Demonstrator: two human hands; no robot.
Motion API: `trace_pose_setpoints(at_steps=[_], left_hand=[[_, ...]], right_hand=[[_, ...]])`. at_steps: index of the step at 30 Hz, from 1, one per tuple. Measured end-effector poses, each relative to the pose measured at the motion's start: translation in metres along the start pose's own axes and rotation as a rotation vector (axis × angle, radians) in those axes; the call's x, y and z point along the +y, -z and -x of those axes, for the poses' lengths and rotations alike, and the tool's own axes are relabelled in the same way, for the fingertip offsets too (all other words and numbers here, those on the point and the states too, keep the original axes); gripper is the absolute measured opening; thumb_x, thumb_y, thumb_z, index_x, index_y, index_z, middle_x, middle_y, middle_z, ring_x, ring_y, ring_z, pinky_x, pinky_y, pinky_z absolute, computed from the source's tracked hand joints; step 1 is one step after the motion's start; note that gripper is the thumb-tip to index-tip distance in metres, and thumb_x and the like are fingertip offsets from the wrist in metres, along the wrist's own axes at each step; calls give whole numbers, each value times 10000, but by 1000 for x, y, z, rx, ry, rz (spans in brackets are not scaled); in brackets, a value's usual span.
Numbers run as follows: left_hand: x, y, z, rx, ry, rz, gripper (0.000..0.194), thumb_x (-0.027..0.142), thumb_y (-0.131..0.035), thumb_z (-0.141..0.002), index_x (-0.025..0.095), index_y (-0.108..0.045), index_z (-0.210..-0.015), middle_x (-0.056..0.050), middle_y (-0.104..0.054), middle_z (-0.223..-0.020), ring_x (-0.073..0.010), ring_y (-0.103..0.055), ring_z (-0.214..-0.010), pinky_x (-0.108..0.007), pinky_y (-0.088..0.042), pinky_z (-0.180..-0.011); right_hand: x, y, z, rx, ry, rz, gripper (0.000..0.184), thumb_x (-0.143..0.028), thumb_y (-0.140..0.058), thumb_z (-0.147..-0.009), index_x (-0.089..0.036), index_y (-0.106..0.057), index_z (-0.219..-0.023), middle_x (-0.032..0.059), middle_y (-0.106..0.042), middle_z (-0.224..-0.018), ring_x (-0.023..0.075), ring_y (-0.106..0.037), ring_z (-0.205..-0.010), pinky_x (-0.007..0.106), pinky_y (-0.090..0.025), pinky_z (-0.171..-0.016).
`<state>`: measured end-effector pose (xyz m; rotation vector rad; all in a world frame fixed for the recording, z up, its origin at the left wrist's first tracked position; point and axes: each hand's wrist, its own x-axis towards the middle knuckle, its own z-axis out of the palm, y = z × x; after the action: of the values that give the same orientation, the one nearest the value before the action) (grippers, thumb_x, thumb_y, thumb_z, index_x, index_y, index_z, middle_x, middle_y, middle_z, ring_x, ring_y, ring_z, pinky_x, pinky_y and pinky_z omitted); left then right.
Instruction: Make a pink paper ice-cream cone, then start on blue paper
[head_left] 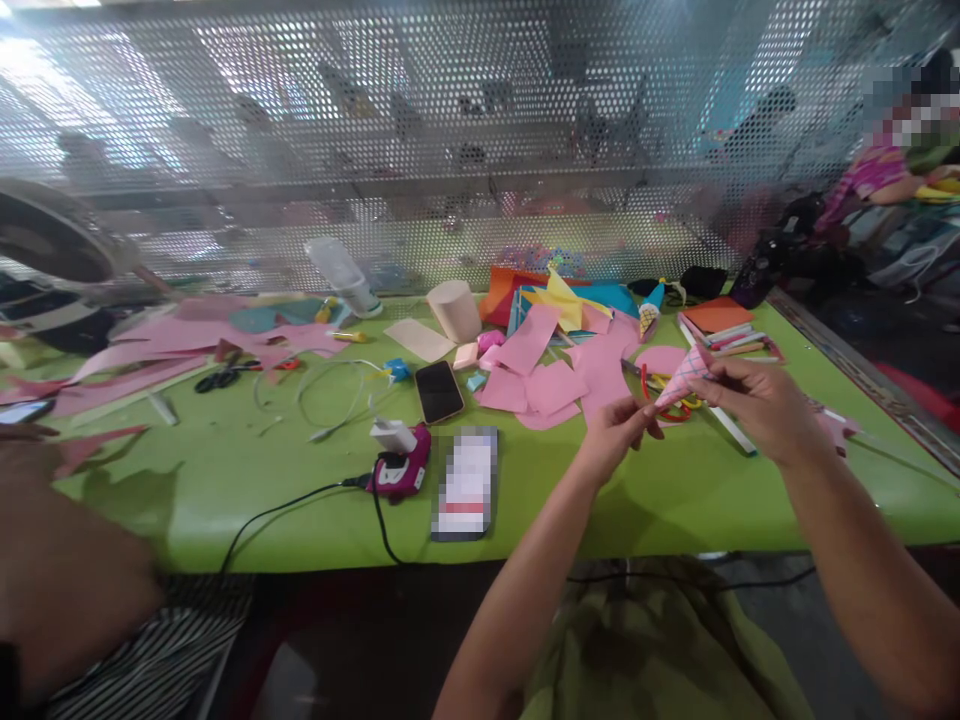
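A small pink paper cone point(686, 376) with crossing lines drawn on it is held above the table between my two hands. Its pointed end is pinched in the fingertips of my left hand point(624, 432). At the wider end, my right hand point(761, 405) grips it between thumb and fingers. Just below the cone lie scissors with red and yellow handles point(697, 403), partly covered by it. A white marker point(733, 430) with a dark end rests under my right hand. Pink paper pieces point(551, 388) are spread to the left of my hands.
Behind are a small blue-topped cone point(649, 312), a cream paper roll point(454, 311) and several markers point(742, 340). Two phones point(439, 391) and a magenta power socket point(401, 465) with cables lie left. A perforated metal screen point(465, 130) backs the green table point(300, 510). Another person's arm point(67, 560) is at left.
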<state>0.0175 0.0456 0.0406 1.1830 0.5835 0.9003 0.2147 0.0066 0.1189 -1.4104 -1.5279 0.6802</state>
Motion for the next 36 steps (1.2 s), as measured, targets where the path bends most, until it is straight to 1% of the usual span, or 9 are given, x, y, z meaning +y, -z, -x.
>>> trace_pose_setpoints(at_steps=[7, 12, 17, 20, 23, 27, 31, 34, 36], left_hand=[[-5, 1, -2, 17, -4, -1, 491, 603, -758, -826, 128, -709, -938, -24, -698, -719, -65, -417, -524, -226, -296, -520], [-5, 2, -2, 37, 2, -17, 494, 607, -771, -818, 130, -711, -935, -25, -700, -706, -71, -426, -526, -229, -313, -533], [-1, 1, 0, -47, -5, -31, 499, 615, -682, -904, 125, -737, -978, -98, -777, -870, -111, -576, -670, -247, -411, -660], [0, 1, 0, -60, -33, -12, 506, 601, -700, -906, 141, -733, -1113, -99, -791, -929, -128, -633, -730, -253, -429, -693], [-1, 1, -1, 19, -74, 52, 583, 589, -806, -823, 166, -689, -1207, -77, -785, -925, -143, -674, -751, -256, -455, -694], [-5, 1, -4, 140, -129, 113, 558, 557, -905, -713, 158, -694, -1042, -63, -767, -874, -152, -688, -749, -291, -523, -740], [-8, 2, -5, 234, -177, 94, 486, 540, -883, -746, 152, -720, -989, -65, -764, -856, -151, -681, -739, -295, -542, -730], [-9, 4, -4, 281, -212, 39, 450, 538, -849, -789, 160, -751, -1013, -68, -769, -889, -147, -666, -756, -271, -525, -705], [-8, 4, -3, 282, -253, -21, 424, 518, -837, -813, 179, -772, -1058, -82, -781, -995, -155, -673, -815, -264, -517, -713]], right_hand=[[14, 0, -3, 5, 26, 26, 310, -547, -763, -871, -246, -745, -804, 6, -634, -728, 187, -584, -694, 295, -387, -609], [18, -2, -4, 41, 36, 43, 345, -594, -763, -843, -249, -761, -820, 9, -647, -667, 212, -630, -687, 309, -450, -591], [16, -1, -6, -2, 34, 52, 343, -574, -764, -844, -235, -755, -797, -3, -644, -658, 191, -591, -661, 311, -448, -590], [14, -2, -6, -45, 11, 40, 307, -536, -758, -868, -236, -751, -803, -6, -652, -702, 178, -567, -668, 308, -430, -601], [16, -5, -6, 34, 6, -28, 269, -504, -769, -873, -242, -752, -817, -22, -632, -727, 159, -540, -670, 296, -407, -605], [25, -12, -4, 132, -2, -212, 225, -471, -781, -875, -249, -772, -844, -26, -654, -760, 148, -541, -676, 290, -424, -625], [37, -15, 3, 55, -163, -344, 247, -478, -821, -834, -244, -792, -907, -18, -663, -661, 145, -536, -581, 278, -389, -520], [43, -19, 8, -19, -307, -435, 291, -503, -860, -779, -226, -781, -819, -18, -641, -557, 119, -489, -483, 256, -329, -455], [46, -25, 12, -13, -346, -495, 308, -514, -866, -759, -220, -778, -785, -9, -650, -548, 115, -487, -468, 251, -319, -445]])
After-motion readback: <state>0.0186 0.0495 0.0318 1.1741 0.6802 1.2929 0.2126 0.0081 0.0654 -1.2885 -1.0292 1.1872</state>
